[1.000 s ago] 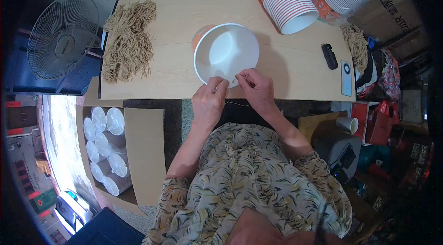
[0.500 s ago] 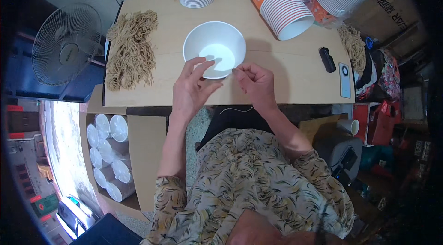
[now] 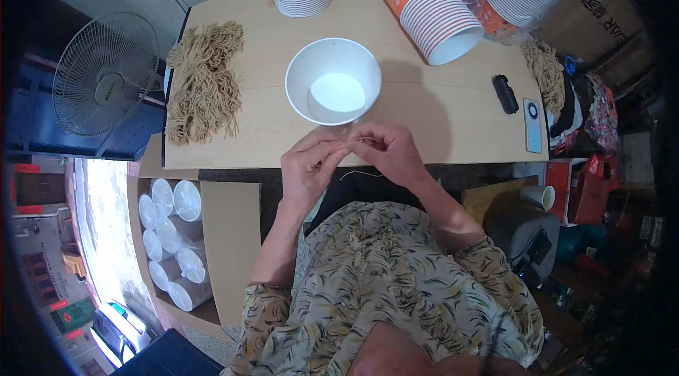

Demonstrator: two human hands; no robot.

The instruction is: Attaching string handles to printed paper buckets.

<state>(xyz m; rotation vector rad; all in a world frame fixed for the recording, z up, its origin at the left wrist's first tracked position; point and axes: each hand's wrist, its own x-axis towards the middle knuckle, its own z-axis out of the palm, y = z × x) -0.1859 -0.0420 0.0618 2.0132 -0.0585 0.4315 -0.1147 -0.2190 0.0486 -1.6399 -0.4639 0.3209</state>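
Note:
A white round paper bucket (image 3: 300,82) stands on the table with its open mouth up. Just in front of its near rim, the fingertips of my two hands meet. My left hand (image 3: 310,164) is closed, thumb and fingers pinched at a thin pale string (image 3: 357,173). My right hand (image 3: 393,154) pinches the same string from the other side, and part of it dangles below the hands past the table edge. The exact grip between the fingertips is partly hidden. Neither hand appears to touch the bucket.
Tan strings lie in a bundle (image 3: 205,86) at the left. Stacked orange-and-white paper buckets (image 3: 435,15) line the back. A black object (image 3: 504,94) and a pale phone-like slab (image 3: 532,125) lie right. A fan (image 3: 106,79) and a carton (image 3: 230,249) of wrapped stacks stand left.
My left hand, open at the bucket's near rim before, has come down and closed beside my right fingertips. My right hand has drawn slightly nearer to me. The whole view has shifted a little.

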